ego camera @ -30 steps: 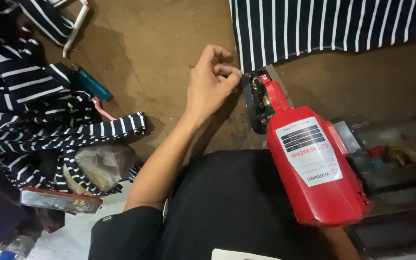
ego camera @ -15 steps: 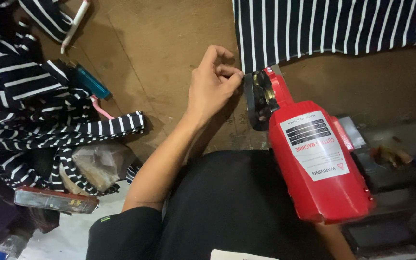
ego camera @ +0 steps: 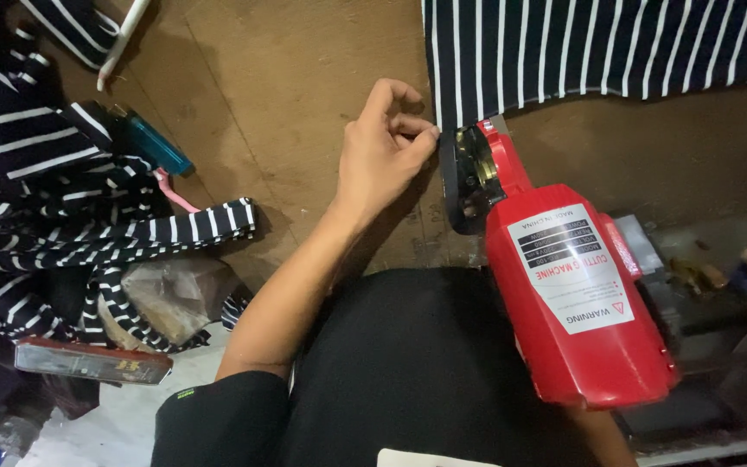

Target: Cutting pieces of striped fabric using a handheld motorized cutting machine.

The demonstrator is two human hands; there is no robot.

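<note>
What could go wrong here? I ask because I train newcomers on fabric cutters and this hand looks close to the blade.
1. The left hand pinches the edge of the navy white-striped fabric right beside the cutting head of the red handheld electric cutting machine; a slip could nick the fingers.
2. Held only at its corner, the fabric could bunch or drag, spoiling the cut.
3. The right hand is hidden behind the machine, so its grip cannot be judged.

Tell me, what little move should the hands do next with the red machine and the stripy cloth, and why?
Probably ease the red cutting machine forward into the striped cloth. Its blade end sits right at the cloth's lower left corner, and the left hand pinches that edge beside it, seemingly keeping it taut. The right hand is hidden under the machine.
</note>
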